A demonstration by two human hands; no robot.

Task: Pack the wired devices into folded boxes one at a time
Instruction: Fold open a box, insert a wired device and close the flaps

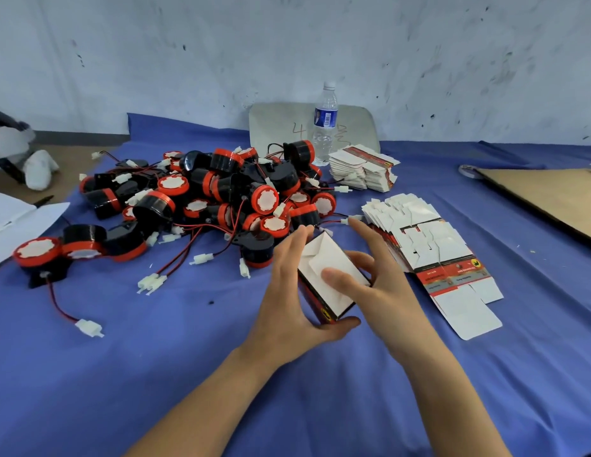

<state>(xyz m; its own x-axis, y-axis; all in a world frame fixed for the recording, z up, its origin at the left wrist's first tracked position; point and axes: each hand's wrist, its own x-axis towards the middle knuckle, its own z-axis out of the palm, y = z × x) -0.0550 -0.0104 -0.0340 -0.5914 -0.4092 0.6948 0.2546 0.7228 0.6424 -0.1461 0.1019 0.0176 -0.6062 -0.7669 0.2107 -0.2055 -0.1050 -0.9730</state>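
A small folded box (324, 258), white on its flapped end with red and black sides, sits tilted between my hands above the blue cloth. My left hand (287, 291) grips it from the left, thumb curled under its near corner. My right hand (376, 278) holds it from the right, its thumb pressing on the white end flaps. Behind the box lies a big pile of wired devices (221, 196), black and red round units with red-black wires and white plugs. Three more devices (73, 249) lie apart at the left.
Fanned flat unfolded boxes (429, 252) lie right of my hands, and a second stack (363, 169) sits behind them. A water bottle (325, 123) stands at the back before a grey board. A cardboard sheet (551, 196) lies far right, white paper (17, 219) at the left edge.
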